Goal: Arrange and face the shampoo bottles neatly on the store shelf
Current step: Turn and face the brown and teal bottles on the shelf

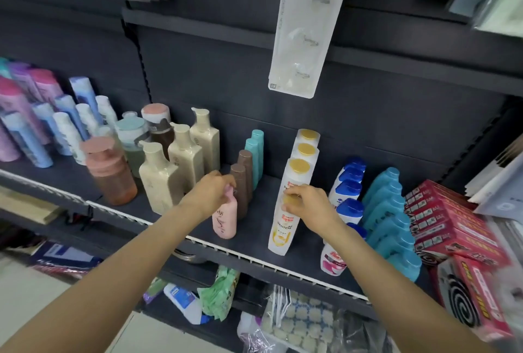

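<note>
Facing step in hand: both front bottles gripped by their caps.

White shampoo bottle (283, 222), front of the gold-capped file, stands at the shelf (254, 260) lip; right hand (307, 207) fingers curl over its cap. Pink bottle (225, 218), ahead of the brown pair (242, 183), is pinched at the top by left hand (210, 192). Next, likely: turn labels forward, square both to the edge. Blue-capped row (349, 191) just right of the right fingers.
</note>
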